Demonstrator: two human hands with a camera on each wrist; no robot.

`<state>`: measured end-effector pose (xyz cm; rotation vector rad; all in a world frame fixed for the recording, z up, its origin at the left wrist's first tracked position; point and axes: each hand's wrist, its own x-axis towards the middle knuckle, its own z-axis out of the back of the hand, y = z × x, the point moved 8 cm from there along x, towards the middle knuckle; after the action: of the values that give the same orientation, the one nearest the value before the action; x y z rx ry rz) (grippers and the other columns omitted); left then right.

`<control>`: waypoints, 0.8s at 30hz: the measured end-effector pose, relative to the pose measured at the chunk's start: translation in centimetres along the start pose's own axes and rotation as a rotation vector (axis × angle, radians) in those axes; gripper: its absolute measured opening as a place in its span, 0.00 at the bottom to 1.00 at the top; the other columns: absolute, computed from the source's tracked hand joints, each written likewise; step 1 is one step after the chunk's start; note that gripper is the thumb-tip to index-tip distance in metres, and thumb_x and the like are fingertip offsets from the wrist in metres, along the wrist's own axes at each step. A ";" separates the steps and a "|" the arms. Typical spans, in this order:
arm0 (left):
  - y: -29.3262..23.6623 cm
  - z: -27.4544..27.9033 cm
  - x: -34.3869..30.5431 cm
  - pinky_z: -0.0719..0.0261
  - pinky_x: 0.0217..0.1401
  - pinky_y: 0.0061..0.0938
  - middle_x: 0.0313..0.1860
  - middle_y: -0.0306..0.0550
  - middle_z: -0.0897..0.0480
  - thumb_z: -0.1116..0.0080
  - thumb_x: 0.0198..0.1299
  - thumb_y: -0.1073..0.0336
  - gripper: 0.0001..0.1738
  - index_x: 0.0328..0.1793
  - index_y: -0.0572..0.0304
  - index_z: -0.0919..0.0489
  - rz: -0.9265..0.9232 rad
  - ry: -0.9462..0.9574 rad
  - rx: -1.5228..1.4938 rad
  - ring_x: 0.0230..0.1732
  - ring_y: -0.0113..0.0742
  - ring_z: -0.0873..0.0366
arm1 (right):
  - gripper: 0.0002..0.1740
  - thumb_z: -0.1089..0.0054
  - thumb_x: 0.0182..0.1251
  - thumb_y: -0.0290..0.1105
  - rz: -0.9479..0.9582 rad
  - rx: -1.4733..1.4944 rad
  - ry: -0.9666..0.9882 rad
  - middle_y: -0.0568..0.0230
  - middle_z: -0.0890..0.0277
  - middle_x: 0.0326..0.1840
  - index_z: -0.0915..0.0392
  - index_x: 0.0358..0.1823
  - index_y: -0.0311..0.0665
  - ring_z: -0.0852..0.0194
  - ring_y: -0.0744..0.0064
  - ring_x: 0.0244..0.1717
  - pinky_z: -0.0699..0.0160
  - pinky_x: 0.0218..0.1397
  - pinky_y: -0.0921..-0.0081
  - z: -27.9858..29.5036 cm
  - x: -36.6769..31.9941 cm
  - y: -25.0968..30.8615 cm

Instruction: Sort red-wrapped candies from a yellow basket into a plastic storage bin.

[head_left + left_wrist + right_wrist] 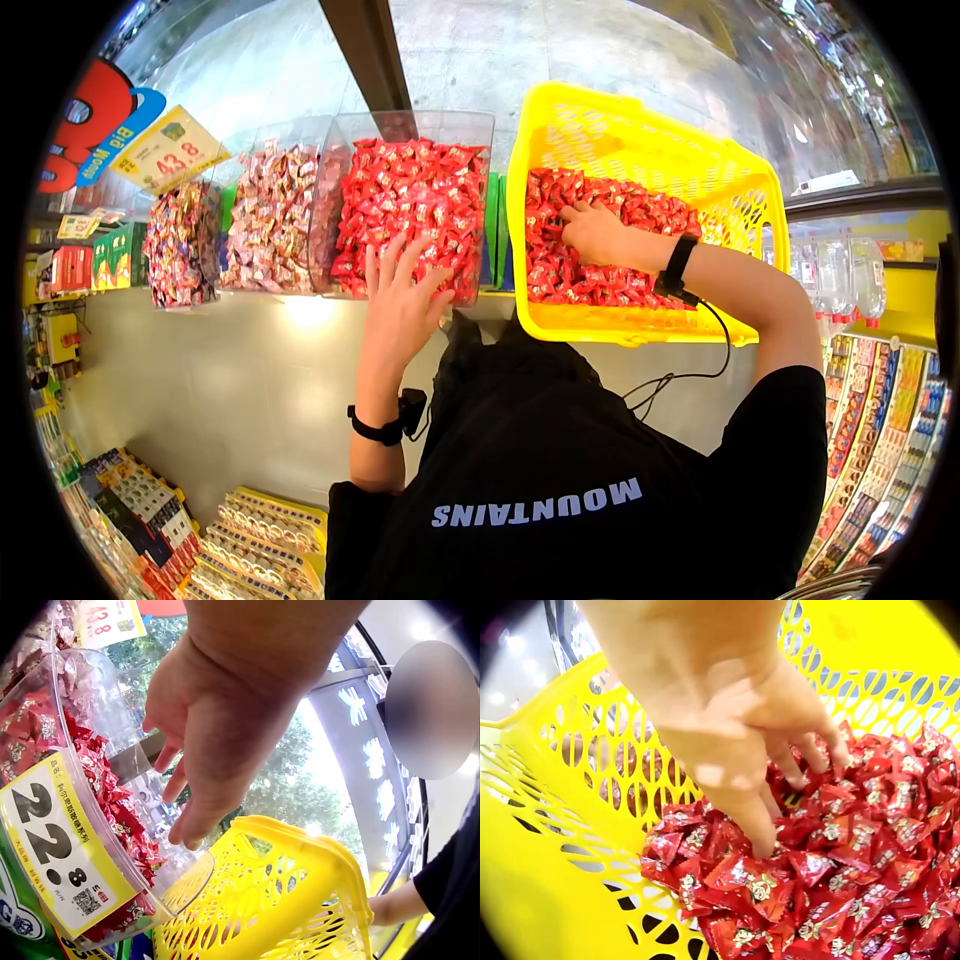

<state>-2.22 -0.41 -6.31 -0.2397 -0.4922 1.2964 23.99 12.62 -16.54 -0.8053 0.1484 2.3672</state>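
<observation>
In the head view the left hand (400,305) is over the front of a clear bin of red wrapped candies (420,200), fingers spread and nothing in them. The left wrist view shows this hand (217,735) above the bin's rim, beside the price label (60,840). The right hand (600,235) is inside the yellow basket (640,330), which holds many similar red candies (570,285). Seen from the right wrist, that hand (735,735) touches the candies (855,847) with thumb and fingers apart; some fingertips are partly hidden among them.
Left of the red candy bin stand clear bins of pinkish (270,220) and dark mixed candies (182,245), with a price sign (170,150) above. Plastic bottles (835,275) are right of the basket. A cable (680,376) hangs from the right wrist. Stocked shelves fill both lower sides.
</observation>
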 end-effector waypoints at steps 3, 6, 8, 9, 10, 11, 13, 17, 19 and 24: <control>-0.3 0.1 0.7 0.50 0.89 0.64 0.75 0.48 0.22 0.24 0.58 0.63 0.15 0.52 0.49 0.09 -0.040 -0.028 -0.026 0.82 0.59 0.36 | 0.13 0.28 0.59 0.34 -0.015 -0.070 -0.151 0.57 0.20 0.59 0.09 0.45 0.41 0.26 0.52 0.68 0.22 0.67 0.48 -1.1 0.2 0.3; -0.9 0.3 1.1 0.49 0.88 0.65 0.74 0.47 0.22 0.24 0.59 0.63 0.14 0.52 0.49 0.09 -0.056 -0.047 -0.041 0.82 0.58 0.35 | 0.12 0.30 0.60 0.36 0.048 -0.085 -0.237 0.59 0.19 0.56 0.09 0.41 0.38 0.25 0.51 0.68 0.22 0.66 0.48 -0.2 -0.4 0.9; -1.7 0.9 1.6 0.48 0.88 0.65 0.74 0.47 0.22 0.24 0.59 0.63 0.14 0.52 0.48 0.09 -0.072 -0.060 -0.047 0.81 0.58 0.34 | 0.13 0.22 0.56 0.41 0.023 0.023 -0.142 0.61 0.19 0.59 0.09 0.36 0.41 0.25 0.52 0.69 0.24 0.67 0.46 0.1 0.4 -0.1; -2.1 1.3 1.9 0.48 0.88 0.65 0.73 0.47 0.21 0.24 0.59 0.63 0.14 0.52 0.48 0.09 -0.081 -0.086 -0.063 0.81 0.58 0.34 | 0.13 0.20 0.55 0.42 0.025 0.086 -0.122 0.61 0.19 0.60 0.09 0.35 0.42 0.25 0.51 0.69 0.25 0.67 0.47 2.5 0.1 -0.2; -2.5 1.7 2.2 0.47 0.87 0.65 0.73 0.47 0.21 0.23 0.59 0.63 0.14 0.52 0.48 0.09 -0.088 -0.112 -0.079 0.81 0.58 0.34 | 0.13 0.19 0.54 0.43 0.031 0.149 -0.102 0.60 0.19 0.60 0.08 0.34 0.43 0.25 0.51 0.68 0.25 0.68 0.47 5.7 -1.0 0.0; -2.9 2.2 2.5 0.46 0.87 0.65 0.73 0.46 0.21 0.23 0.59 0.63 0.14 0.52 0.48 0.09 -0.092 -0.134 -0.095 0.81 0.57 0.33 | 0.14 0.17 0.53 0.43 0.040 0.215 -0.081 0.60 0.19 0.61 0.08 0.34 0.44 0.25 0.51 0.68 0.26 0.68 0.47 7.7 -1.7 0.1; -4.0 3.5 3.4 0.45 0.87 0.65 0.72 0.47 0.21 0.23 0.58 0.63 0.18 0.55 0.48 0.10 -0.096 -0.185 -0.128 0.80 0.58 0.33 | 0.12 0.19 0.49 0.41 0.144 0.340 -0.374 0.54 0.16 0.55 0.09 0.31 0.43 0.18 0.46 0.58 0.21 0.62 0.48 11.9 -3.3 -0.5; -6.1 5.3 4.3 0.45 0.87 0.65 0.72 0.47 0.21 0.21 0.56 0.61 0.24 0.60 0.50 0.12 -0.142 -0.254 -0.189 0.79 0.59 0.32 | 0.10 0.20 0.58 0.39 0.208 0.534 -0.582 0.53 0.18 0.64 0.06 0.37 0.44 0.20 0.48 0.64 0.21 0.67 0.55 18.5 -8.1 1.3; -7.5 5.9 4.8 0.45 0.87 0.65 0.72 0.47 0.22 0.21 0.55 0.61 0.25 0.60 0.50 0.12 -0.171 -0.254 -0.231 0.79 0.59 0.32 | 0.09 0.20 0.62 0.38 0.275 0.619 -0.747 0.54 0.20 0.68 0.07 0.40 0.44 0.20 0.53 0.63 0.20 0.65 0.60 20.9 -10.9 2.7; -7.9 5.8 4.9 0.45 0.87 0.65 0.68 0.44 0.19 0.20 0.54 0.65 0.16 0.50 0.52 0.09 -0.226 -0.363 -0.215 0.77 0.56 0.29 | 0.09 0.21 0.66 0.37 0.356 0.747 -0.782 0.53 0.23 0.71 0.06 0.45 0.47 0.21 0.51 0.65 0.21 0.68 0.60 20.8 -11.9 4.7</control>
<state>2.68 1.59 3.23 -0.1220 -0.9440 1.0676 17.87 8.71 6.80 0.5337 0.8210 2.4669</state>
